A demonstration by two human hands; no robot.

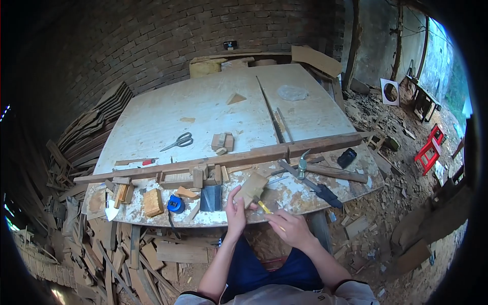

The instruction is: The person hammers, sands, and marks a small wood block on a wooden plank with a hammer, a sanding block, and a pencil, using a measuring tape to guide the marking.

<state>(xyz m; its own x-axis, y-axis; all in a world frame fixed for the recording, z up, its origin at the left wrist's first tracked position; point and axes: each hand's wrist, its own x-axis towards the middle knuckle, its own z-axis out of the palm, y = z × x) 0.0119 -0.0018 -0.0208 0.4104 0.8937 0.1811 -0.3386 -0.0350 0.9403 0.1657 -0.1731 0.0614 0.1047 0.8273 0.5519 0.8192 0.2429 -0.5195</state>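
Observation:
My left hand (236, 213) grips a flat, pale wooden block (251, 188) by its left side, tilted above the table's front edge. In my right hand (292, 229) is a thin tool with a yellow handle (264, 207); its upper end touches or nearly touches the block's lower right part. Whatever tip it has is too small to make out. Left of my left hand lie a dark flat plate (211, 198) and a blue tape measure (176, 204).
A long wooden beam (229, 160) crosses the table (162, 122). Scissors (180, 141) and small wood blocks (153, 202) lie on it. A hammer (302, 165), a dark-handled tool (325, 194) and a black object (346, 158) are at right. Wood scraps cover the floor.

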